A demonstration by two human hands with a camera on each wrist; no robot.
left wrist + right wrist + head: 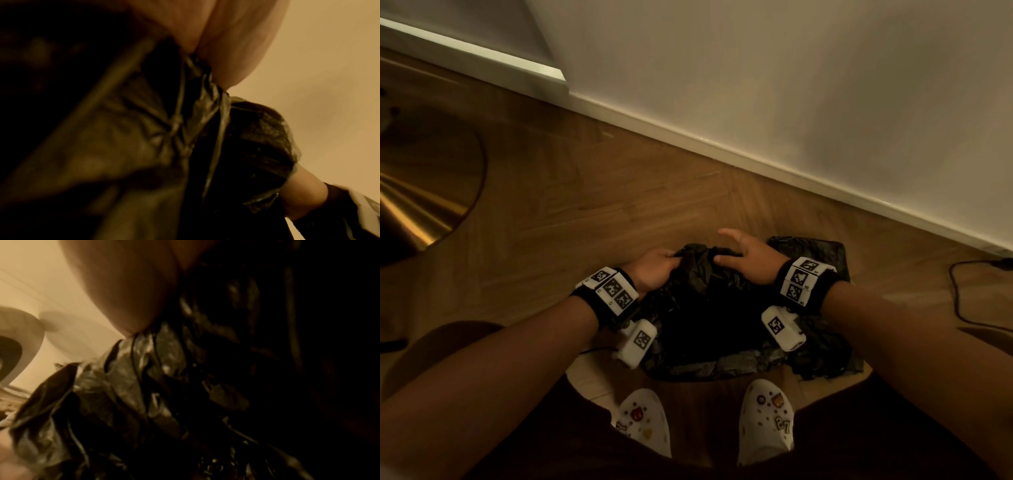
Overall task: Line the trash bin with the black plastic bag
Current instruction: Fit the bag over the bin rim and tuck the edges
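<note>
left hand [655,270] grip pinches black bag [722,329] edge | right hand [751,255] grip splayed, flat beside it | bin unseen | risk: you tear film, one-sided pull

The head view looks steeply down at the floor [619,178]. Both wrist views sit close against the black plastic bag [185,129], which all three share.

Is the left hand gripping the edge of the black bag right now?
Yes: in the head view the left hand has its fingers curled round a bunched edge of the black bag.
</note>
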